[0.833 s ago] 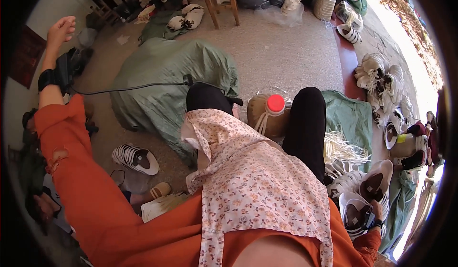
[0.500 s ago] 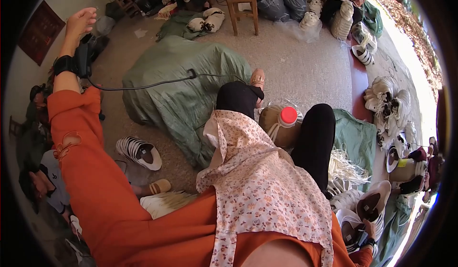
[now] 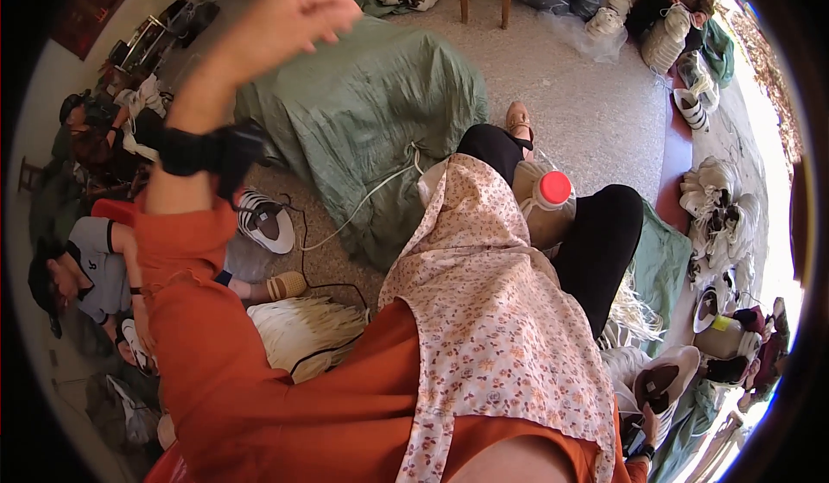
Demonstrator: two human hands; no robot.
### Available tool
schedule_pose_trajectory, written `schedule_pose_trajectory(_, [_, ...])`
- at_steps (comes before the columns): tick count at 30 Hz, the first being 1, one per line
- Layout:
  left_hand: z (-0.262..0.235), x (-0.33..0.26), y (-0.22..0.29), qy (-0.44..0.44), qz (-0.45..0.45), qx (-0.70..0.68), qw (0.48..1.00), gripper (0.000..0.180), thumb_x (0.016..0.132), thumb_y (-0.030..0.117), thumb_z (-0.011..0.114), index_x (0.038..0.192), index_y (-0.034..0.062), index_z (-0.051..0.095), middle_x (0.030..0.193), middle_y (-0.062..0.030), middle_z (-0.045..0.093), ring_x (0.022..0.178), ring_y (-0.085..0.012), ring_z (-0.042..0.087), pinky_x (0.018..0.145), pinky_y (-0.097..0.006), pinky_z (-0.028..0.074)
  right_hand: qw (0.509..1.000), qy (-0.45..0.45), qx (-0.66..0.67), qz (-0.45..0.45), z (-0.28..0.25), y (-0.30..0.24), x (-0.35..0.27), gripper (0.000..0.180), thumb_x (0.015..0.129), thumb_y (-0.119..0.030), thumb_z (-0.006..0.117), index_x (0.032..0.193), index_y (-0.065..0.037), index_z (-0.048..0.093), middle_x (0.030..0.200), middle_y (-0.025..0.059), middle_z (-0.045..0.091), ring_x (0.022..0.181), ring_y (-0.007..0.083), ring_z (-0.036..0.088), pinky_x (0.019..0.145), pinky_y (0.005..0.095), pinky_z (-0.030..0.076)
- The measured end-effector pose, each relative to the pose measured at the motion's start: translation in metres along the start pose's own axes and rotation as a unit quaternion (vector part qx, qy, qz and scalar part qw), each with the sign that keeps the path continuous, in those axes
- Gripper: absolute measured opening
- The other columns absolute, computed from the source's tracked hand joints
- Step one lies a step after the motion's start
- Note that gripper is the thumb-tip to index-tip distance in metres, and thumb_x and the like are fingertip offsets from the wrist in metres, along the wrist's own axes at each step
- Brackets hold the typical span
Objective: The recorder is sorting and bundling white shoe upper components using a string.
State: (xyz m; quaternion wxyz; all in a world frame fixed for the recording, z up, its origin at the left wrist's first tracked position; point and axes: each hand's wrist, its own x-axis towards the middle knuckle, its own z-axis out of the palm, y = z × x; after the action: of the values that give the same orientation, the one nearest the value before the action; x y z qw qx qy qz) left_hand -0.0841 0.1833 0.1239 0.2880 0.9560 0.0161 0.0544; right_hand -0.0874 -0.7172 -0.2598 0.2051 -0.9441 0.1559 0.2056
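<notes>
Shifted rightward since the earlier frame, your bare left hand (image 3: 289, 30) now overlaps the large bundle under a dull-green woven sheet (image 3: 371, 112); its blurred fingers hang loosely bent, gripping nothing. Rightward, a tan, rounded jar with a red screw lid (image 3: 553, 191) stands between your black-trousered legs (image 3: 609, 233). At lower right, your bare right hand (image 3: 649, 424) touches the white shoe with a dark-brown insole (image 3: 667, 378), located beside your hip; whether its partly hidden fingers pinch the rim, you cannot tell.

Floor (image 3: 587, 103) with shoe (image 3: 266, 222), green tarp (image 3: 371, 112)
</notes>
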Motion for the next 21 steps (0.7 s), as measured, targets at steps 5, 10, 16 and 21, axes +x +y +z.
schedule_pose_trajectory(5, [0.185, -0.044, -0.042, -0.164, 0.077, 0.013, 0.983, 0.049, 0.085, 0.034, 0.065, 0.122, 0.0037, 0.057, 0.121, -0.0174, 0.057, 0.113, -0.0324, 0.053, 0.097, -0.040, 0.042, 1.000, 0.007, 0.028, -0.012, -0.007, -0.019, 0.022, 0.030, 0.079, -0.027, 0.063, 0.092, 0.000, 0.069, 0.073, 0.0126, 0.067, 0.063, 0.0214, 0.063, 0.059, 0.0372, 0.048])
schedule_pose_trajectory(10, [0.306, -0.067, -0.054, -0.090, 0.129, 0.099, 0.983, 0.072, 0.081, 0.040, 0.068, 0.141, 0.0096, 0.040, 0.149, -0.0159, 0.029, 0.140, -0.0341, 0.019, 0.113, -0.049, 0.018, 0.997, 0.037, 0.068, -0.012, -0.015, -0.036, 0.036, 0.031, 0.078, -0.027, 0.064, 0.092, 0.001, 0.069, 0.073, 0.0122, 0.067, 0.063, 0.0207, 0.063, 0.059, 0.0369, 0.048])
schedule_pose_trajectory(16, [0.318, -0.039, -0.049, -0.051, 0.109, 0.058, 0.991, 0.067, 0.087, 0.045, 0.062, 0.140, 0.0095, 0.043, 0.151, -0.0135, 0.028, 0.141, -0.0341, 0.018, 0.113, -0.048, 0.018, 0.986, 0.087, 0.125, 0.068, -0.018, 0.036, -0.027, 0.033, 0.078, -0.028, 0.065, 0.092, 0.002, 0.069, 0.073, 0.0119, 0.067, 0.063, 0.0199, 0.063, 0.059, 0.0366, 0.048])
schedule_pose_trajectory(21, [0.331, 0.004, -0.063, 0.015, 0.091, 0.034, 0.995, 0.053, 0.092, 0.036, 0.058, 0.137, 0.0115, 0.047, 0.149, -0.0144, 0.033, 0.139, -0.0360, 0.023, 0.112, -0.045, 0.023, 0.960, 0.133, 0.176, 0.171, 0.015, 0.070, -0.138, 0.039, 0.074, -0.030, 0.069, 0.092, 0.005, 0.068, 0.073, 0.0106, 0.067, 0.063, 0.0166, 0.061, 0.059, 0.0346, 0.048])
